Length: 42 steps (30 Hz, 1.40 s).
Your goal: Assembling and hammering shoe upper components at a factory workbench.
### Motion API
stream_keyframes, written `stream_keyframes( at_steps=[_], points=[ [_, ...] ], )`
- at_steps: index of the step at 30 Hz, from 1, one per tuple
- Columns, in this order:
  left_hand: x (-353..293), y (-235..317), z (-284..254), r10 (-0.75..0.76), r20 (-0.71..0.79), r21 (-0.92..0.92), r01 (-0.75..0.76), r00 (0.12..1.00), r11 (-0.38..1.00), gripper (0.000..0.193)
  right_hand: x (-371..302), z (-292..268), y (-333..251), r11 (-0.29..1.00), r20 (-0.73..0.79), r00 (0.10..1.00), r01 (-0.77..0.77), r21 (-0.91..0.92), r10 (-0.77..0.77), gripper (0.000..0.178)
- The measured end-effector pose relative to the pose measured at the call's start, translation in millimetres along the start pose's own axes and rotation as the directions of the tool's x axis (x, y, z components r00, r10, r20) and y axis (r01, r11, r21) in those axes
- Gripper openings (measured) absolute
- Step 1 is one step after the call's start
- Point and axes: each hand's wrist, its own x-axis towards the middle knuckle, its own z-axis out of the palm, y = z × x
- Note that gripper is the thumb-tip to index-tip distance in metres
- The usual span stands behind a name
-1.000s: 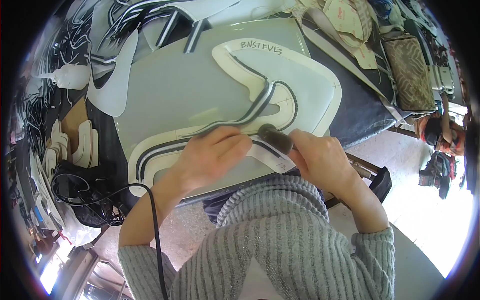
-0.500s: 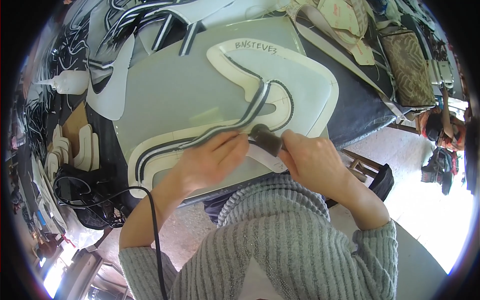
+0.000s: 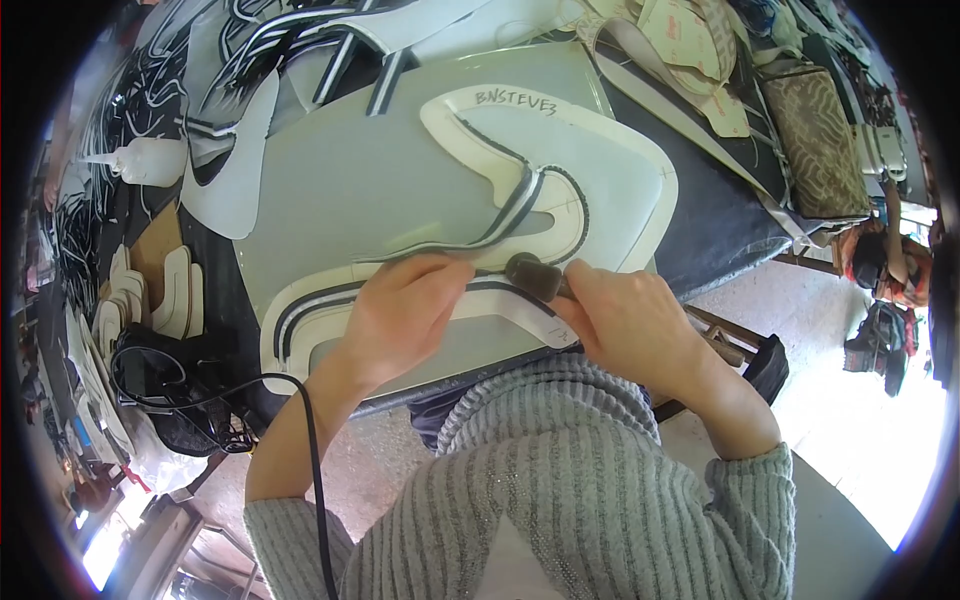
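On a grey-green sheet [image 3: 340, 190] lies a curved cream template [image 3: 650, 165] with handwriting near its top. A black-and-white striped strip [image 3: 518, 205] runs from the template's inner bend down to my left hand [image 3: 405, 315], whose fingers are closed on it at the lower middle; the fingertips are partly hidden. A thin length of the strip shows beyond those fingers to the left. More striped band [image 3: 320, 298] follows the template's lower left arm. My right hand [image 3: 632, 318] grips a small hammer [image 3: 535, 277], its dark head resting at or just above the template beside the strip.
A white squeeze bottle [image 3: 150, 162] and a stack of cream cut pieces [image 3: 175, 290] are at left. A black cable [image 3: 312, 440] crosses my left forearm. Striped strips and white pieces [image 3: 410, 25] lie at the back; a patterned case [image 3: 815, 140] sits at right.
My left hand has drawn slightly left and down, and the strip beside it has shifted, baring more of the striped band on the lower arm. The right hand and hammer have barely moved.
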Motion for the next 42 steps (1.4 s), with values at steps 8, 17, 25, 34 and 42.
stream_keyframes(
  at_steps=[8, 17, 25, 34, 42],
  points=[
    [4, 3, -4, 0.032, 0.174, 0.103, -0.05, 0.984, 0.993, 0.032, 2, -1, 2, 1.0, -0.004, 1.0, 0.02, 0.004, -0.02, 0.032],
    [-2, -1, 4, 0.272, 0.078, 0.245, -0.283, 0.959, 0.927, 0.034, 5, -6, -8, 0.993, -0.131, 0.99, 0.058, 0.105, -0.044, 0.031],
    [0, 2, 3, -0.013, 0.06, 0.045, 0.01, 0.998, 0.999, 0.021, 10, 9, -5, 1.0, 0.01, 1.0, 0.029, 0.008, -0.029, 0.034],
    [-5, 5, -1, -0.055, 0.019, -0.061, 0.056, 0.998, 0.997, 0.012, 18, -8, -12, 0.997, -0.026, 0.997, 0.067, 0.043, -0.066, 0.034],
    [-1, 4, -1, 0.041, -0.049, -0.011, -0.041, 0.998, 0.999, 0.027, 22, -8, -13, 0.996, -0.01, 0.996, 0.092, 0.005, -0.092, 0.034]
  ],
)
